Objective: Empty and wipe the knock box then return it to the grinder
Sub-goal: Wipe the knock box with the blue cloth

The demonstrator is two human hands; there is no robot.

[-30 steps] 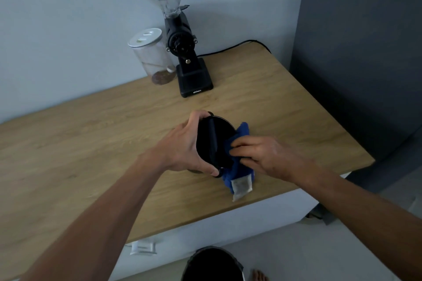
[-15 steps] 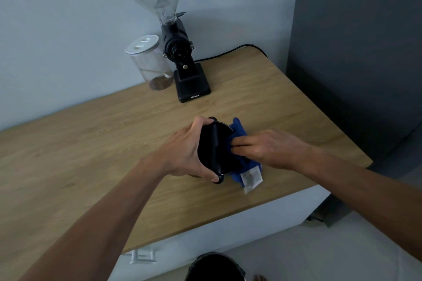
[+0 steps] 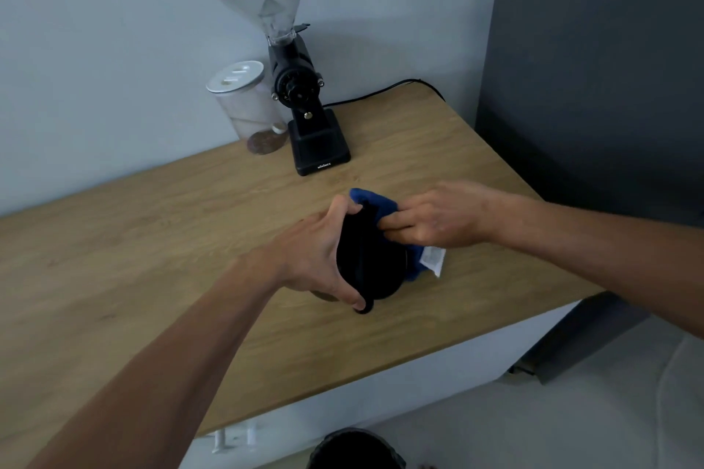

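- The bench [image 3: 152,240], a wooden top against a pale wall, carries everything; its right edge runs beside a dark tall panel, and the work happens near its front right corner.
- The coffee grinder [image 3: 301,99] stands upright at the back edge, right of the middle, with a clear hopper under a black lid and its cord trailing to the back right corner. The bench in front of its base is bare, which looks like the place the box must go back to.
- A clear jar [image 3: 247,107] with a white lid stands just beside the grinder on its left, a little brown matter at its bottom.
- A dark round bin [image 3: 354,449] shows at the bottom edge of the view, below the front edge of the bench.
- The knock box [image 3: 369,263], black and round, is tipped on its side near the front right corner, its opening turned toward the right; whether it touches the bench I cannot tell.
- The left hand [image 3: 316,259] is closed around the box's outer wall and rim, holding it steady.
- The right hand [image 3: 438,221] pinches a blue cloth [image 3: 377,202], fingers pressed into the box's mouth; a white label hangs from the cloth at the lower right.
- Judged from this, the wiping step is in hand. To do it well, keep the left grip firm so the box does not roll, sweep the cloth around the whole inner wall and the bar, and keep the loose label out of the way.
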